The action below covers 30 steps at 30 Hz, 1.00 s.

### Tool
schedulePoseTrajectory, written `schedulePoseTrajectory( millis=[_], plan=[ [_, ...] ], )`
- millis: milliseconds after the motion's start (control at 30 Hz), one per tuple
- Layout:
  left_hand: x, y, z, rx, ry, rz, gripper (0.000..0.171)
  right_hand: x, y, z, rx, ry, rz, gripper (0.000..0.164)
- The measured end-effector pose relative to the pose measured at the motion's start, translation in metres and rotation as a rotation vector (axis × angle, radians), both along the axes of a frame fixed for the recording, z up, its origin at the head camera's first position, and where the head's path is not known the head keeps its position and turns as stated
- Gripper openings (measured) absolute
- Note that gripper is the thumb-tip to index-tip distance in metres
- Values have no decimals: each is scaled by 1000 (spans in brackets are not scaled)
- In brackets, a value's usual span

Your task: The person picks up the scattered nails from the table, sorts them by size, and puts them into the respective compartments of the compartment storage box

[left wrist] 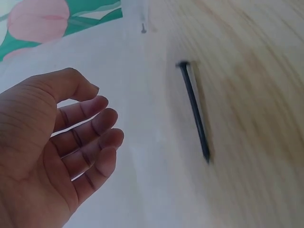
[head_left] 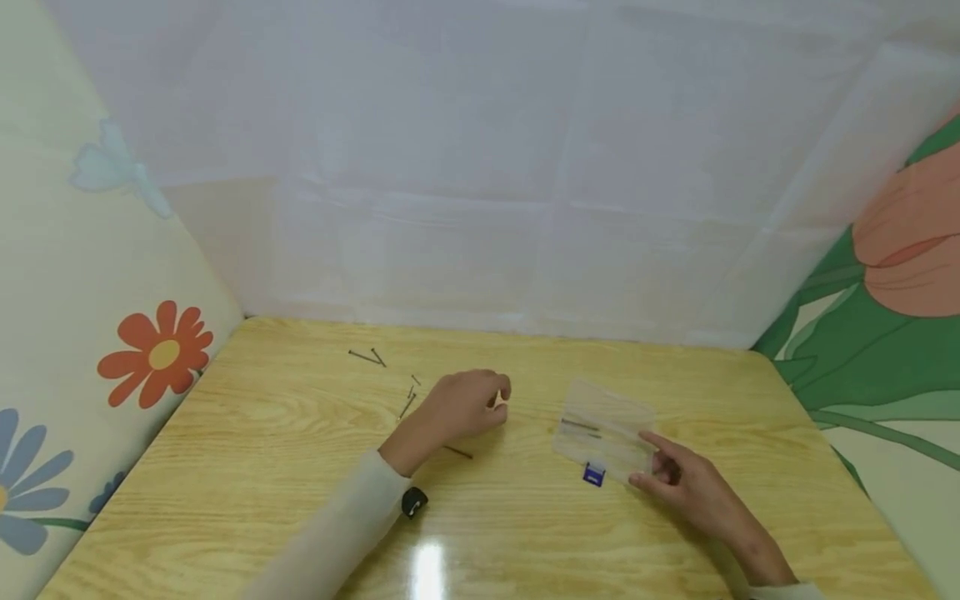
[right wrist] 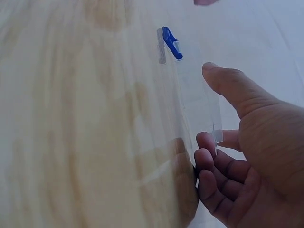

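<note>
My left hand (head_left: 467, 406) hovers above the middle of the table, its fingers loosely curled and nothing between thumb and fingertips. Below its wrist lies a dark nail (head_left: 459, 452), also plain in the left wrist view as a long nail (left wrist: 194, 111) with a flat head. To the right sits a clear plastic box (head_left: 611, 446) with a blue clasp (head_left: 594, 474) on its near side. A couple of nails (head_left: 581, 423) show through its wall. My right hand (head_left: 686, 487) holds the right end of the box, thumb at the near corner and index finger along the top edge.
Two long nails (head_left: 365, 357) lie at the back left of the wooden table (head_left: 247, 467). Closer to the left forearm are another nail (head_left: 407, 406) and two smaller ones (head_left: 416, 380). A white sheet (head_left: 450, 167) hangs behind, with flower-printed cloths at both sides.
</note>
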<state>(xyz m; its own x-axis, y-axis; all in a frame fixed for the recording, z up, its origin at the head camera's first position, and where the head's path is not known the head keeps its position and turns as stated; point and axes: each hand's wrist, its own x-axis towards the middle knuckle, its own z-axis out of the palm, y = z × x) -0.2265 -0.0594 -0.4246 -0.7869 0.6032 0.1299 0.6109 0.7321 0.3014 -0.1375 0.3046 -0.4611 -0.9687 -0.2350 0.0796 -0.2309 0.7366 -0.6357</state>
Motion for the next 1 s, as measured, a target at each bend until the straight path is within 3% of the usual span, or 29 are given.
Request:
schedulePoseTrajectory(
  millis=[200,433,767,1000],
  plan=[
    [12,-38,11,5,35,42,15,2,-2,-1,-12,-21,3,70],
    [10,-84,21,5,9,139,14,2,-2,1,18,-34,-19,71],
    [10,-123,13,-46,-122,227,15,2,-1,2,21,-70,-31,74],
    [9,-140,5,-47,-142,247,10,1,-2,2,13,-75,-44,74]
  ],
)
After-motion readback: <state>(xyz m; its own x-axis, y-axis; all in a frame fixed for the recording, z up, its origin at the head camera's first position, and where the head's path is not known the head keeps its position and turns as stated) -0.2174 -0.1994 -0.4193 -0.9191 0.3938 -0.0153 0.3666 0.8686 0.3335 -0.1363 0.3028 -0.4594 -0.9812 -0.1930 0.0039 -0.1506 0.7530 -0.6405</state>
